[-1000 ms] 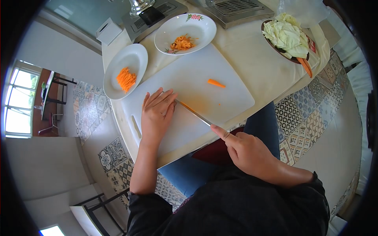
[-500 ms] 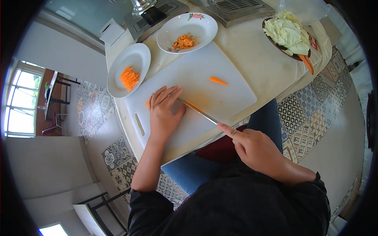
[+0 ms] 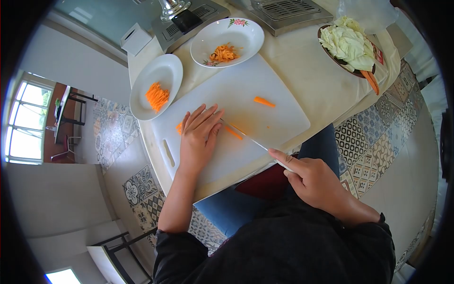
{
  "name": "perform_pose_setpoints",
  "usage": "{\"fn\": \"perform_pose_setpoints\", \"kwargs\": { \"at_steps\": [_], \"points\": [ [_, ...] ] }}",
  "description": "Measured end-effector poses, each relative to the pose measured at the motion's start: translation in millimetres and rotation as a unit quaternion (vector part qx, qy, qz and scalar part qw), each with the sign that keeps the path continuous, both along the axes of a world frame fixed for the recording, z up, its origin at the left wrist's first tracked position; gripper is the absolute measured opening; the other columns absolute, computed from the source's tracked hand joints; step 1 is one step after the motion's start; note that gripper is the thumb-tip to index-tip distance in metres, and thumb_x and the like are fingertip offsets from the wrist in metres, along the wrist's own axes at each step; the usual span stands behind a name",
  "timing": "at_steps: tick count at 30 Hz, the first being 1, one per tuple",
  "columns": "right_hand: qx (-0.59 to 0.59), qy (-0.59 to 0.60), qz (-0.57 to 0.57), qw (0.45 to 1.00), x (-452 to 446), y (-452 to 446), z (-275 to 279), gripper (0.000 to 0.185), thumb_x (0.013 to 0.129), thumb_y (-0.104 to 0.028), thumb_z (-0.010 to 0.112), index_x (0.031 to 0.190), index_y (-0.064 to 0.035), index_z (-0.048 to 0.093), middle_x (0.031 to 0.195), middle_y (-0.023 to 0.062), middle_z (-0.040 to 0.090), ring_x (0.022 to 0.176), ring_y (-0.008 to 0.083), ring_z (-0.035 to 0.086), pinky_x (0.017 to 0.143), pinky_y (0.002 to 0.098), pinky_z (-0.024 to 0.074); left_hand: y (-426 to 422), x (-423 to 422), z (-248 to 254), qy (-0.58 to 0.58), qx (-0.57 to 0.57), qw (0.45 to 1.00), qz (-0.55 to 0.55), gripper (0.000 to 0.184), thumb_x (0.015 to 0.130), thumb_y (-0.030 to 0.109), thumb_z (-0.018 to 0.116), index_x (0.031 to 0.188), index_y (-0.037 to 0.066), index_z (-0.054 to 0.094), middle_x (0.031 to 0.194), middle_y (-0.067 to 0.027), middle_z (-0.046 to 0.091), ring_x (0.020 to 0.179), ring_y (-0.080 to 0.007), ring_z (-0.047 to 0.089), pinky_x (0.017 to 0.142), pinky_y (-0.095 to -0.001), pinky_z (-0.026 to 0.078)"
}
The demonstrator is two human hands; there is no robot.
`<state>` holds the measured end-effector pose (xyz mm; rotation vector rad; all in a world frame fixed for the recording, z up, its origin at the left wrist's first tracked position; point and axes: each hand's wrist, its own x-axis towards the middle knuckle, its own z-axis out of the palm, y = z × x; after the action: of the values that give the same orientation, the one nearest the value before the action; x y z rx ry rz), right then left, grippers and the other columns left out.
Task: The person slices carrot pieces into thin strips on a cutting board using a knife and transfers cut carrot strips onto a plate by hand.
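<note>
My left hand [image 3: 197, 137] rests on the white cutting board [image 3: 279, 94], fingers stretched out and slightly apart. Orange carrot [image 3: 179, 128] shows past its left side; anything under the palm is hidden. A thin carrot strip [image 3: 234, 134] lies by my left thumb, along the near side of the knife [image 3: 255, 142]. My right hand [image 3: 309, 176] is closed round the knife's handle, index finger forward along the top. The blade's tip end reaches my left fingers. Farther right on the board is a short carrot piece [image 3: 264, 102].
Shredded carrot fills part of a white plate [image 3: 144, 78] at left and a flowered plate [image 3: 253, 40] behind the board. A brown bowl [image 3: 331, 57] at right holds cabbage leaves [image 3: 347, 47], with carrots [image 3: 371, 82] over its edge. Metal stoves [image 3: 293, 16] stand at the back.
The knife and my right hand have shifted slightly right, and the carrot strip now shows apart from the blade. My left hand stays in about the same place.
</note>
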<state>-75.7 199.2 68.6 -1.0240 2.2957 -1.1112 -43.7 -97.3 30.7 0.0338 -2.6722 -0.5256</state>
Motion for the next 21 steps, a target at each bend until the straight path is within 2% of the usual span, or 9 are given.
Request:
{"fn": "perform_pose_setpoints", "kwargs": {
  "at_steps": [4, 7, 9, 15, 21],
  "points": [
    [-0.003, -0.013, 0.016, 1.0, 4, -1, 3, 0.06, 0.092, -0.007, 0.058, 0.151, -0.0178, 0.047, 0.069, 0.0195, 0.061, 0.064, 0.0387, 0.063, 0.061, 0.0497, 0.05, -1, 0, 0, 0.03, 0.009, 1.0, 0.0, 0.028, 0.084, 0.008, 0.075, 0.11, 0.016, 0.078, 0.118, -0.004, 0.073, 0.121, -0.0306, 0.062, 0.11, -0.0527, 0.039],
    [0.001, -0.026, 0.014, 1.0, 8, -2, 7, 0.064, 0.09, 0.0, 0.06, 0.151, -0.0163, 0.047, 0.067, 0.0169, 0.057, 0.061, 0.0322, 0.058, 0.063, 0.0423, 0.0464, -5, 0, -1, 0.035, 0.011, 0.999, 0.0, 0.02, 0.085, 0.01, 0.074, 0.104, 0.017, 0.079, 0.113, -0.0018, 0.074, 0.118, -0.0282, 0.062, 0.109, -0.0529, 0.039],
    [-0.004, -0.024, 0.01, 1.0, 10, -3, 7, 0.064, 0.09, 0.0, 0.06, 0.151, -0.0164, 0.047, 0.066, 0.0166, 0.056, 0.061, 0.0322, 0.057, 0.063, 0.0426, 0.0465, -2, 0, 2, 0.04, 0.01, 0.999, 0.005, 0.019, 0.085, 0.01, 0.075, 0.101, 0.017, 0.079, 0.111, -0.0012, 0.074, 0.116, -0.0276, 0.063, 0.108, -0.0521, 0.039],
    [0.013, -0.022, 0.011, 1.0, 12, -4, 5, 0.064, 0.091, -0.001, 0.06, 0.151, -0.016, 0.046, 0.066, 0.0165, 0.056, 0.063, 0.0328, 0.057, 0.064, 0.0438, 0.0473, -4, 0, -3, 0.038, 0.007, 0.999, 0.004, 0.021, 0.085, 0.01, 0.075, 0.104, 0.018, 0.079, 0.111, -0.0005, 0.074, 0.117, -0.0274, 0.063, 0.109, -0.0517, 0.038],
    [0.021, -0.027, 0.013, 0.999, 12, -5, 6, 0.063, 0.091, -0.001, 0.059, 0.151, -0.0143, 0.045, 0.066, 0.017, 0.056, 0.063, 0.0335, 0.058, 0.064, 0.0446, 0.047, -3, 2, -1, 0.007, -0.006, 1.0, 0.019, 0.025, 0.088, 0.011, 0.072, 0.111, 0.018, 0.078, 0.12, -0.0012, 0.073, 0.122, -0.0257, 0.063, 0.111, -0.0512, 0.038]
  ]
}}
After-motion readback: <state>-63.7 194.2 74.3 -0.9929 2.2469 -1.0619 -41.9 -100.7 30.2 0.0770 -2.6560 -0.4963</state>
